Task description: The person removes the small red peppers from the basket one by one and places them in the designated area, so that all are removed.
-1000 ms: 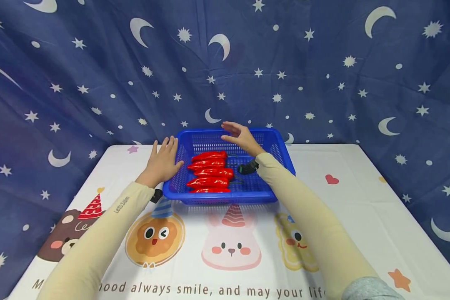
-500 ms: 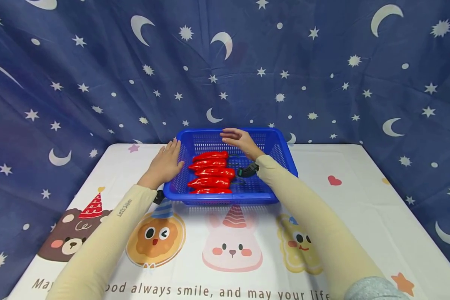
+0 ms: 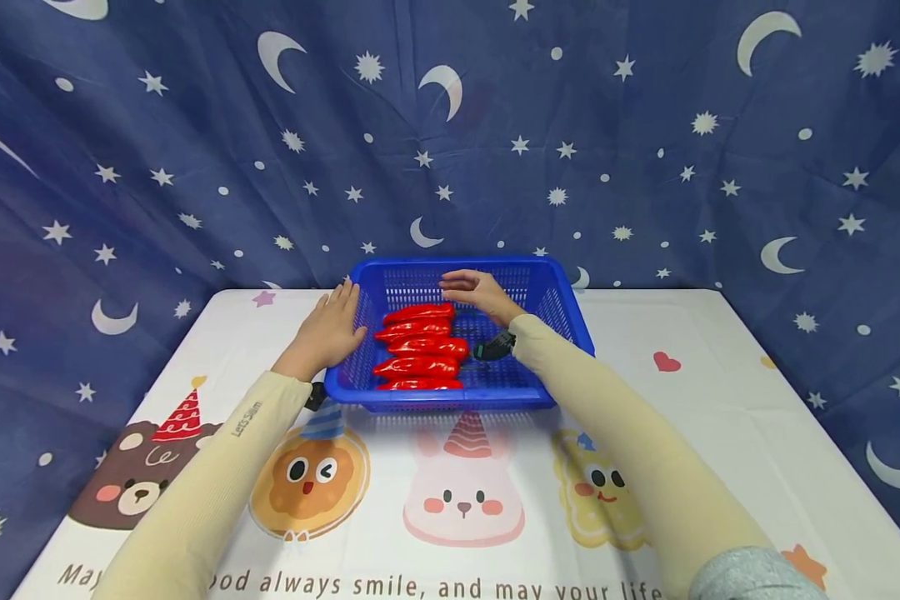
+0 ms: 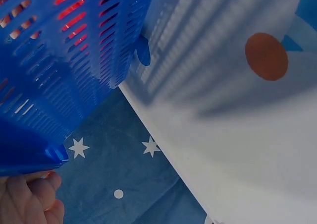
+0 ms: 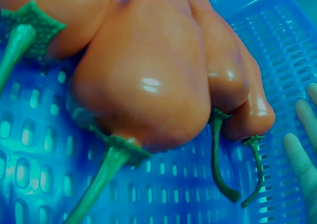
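Note:
Several red peppers lie side by side in a blue plastic basket, stems toward the right. My left hand rests along the basket's left rim, fingers straight and thumb at the inner side. In the left wrist view, its fingers meet the rim beside the slotted wall. My right hand is over the far part of the basket, just right of the farthest pepper, with fingers gently bent and nothing between them. The right wrist view shows the peppers with green stems, and my fingertips apart from them.
The basket stands near the back of a table with a white printed cloth. A dark blue curtain with moons and stars hangs right behind it.
My right hand has lowered into the basket toward the farthest pepper. The spread fingers of my left hand have drawn together along the rim. The peppers and basket stay in place.

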Demonstrator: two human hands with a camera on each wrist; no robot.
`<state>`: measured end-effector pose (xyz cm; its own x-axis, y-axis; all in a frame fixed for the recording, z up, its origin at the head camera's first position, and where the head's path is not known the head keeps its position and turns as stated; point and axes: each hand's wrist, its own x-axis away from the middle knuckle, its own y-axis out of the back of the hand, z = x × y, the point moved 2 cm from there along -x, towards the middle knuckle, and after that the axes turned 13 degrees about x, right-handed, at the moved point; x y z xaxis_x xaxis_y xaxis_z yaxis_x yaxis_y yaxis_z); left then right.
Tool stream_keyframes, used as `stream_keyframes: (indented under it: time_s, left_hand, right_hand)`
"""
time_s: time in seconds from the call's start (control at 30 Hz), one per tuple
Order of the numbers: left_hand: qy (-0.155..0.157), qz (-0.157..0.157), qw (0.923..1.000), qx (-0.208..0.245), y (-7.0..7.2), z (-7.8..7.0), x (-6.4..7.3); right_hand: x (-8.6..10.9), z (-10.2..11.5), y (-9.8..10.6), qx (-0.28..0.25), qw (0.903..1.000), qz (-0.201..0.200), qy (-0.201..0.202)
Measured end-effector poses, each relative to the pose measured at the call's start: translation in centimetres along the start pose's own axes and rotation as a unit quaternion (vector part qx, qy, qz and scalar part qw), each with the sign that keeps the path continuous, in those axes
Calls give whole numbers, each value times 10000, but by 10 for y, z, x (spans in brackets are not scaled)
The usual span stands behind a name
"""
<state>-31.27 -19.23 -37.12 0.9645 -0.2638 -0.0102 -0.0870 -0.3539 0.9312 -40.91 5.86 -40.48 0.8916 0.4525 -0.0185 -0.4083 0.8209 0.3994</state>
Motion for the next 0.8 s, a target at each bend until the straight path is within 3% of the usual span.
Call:
stream_keyframes:
  time_s: [0.57, 0.8]
  left_hand:
    - [1, 11, 10000, 79, 1, 0, -2]
    - [-10, 15, 10000, 70, 1, -1, 0]
  right_hand:
    - [0, -2, 1, 413, 9969, 23, -663]
    - [0, -8, -1, 940, 9934, 77, -659]
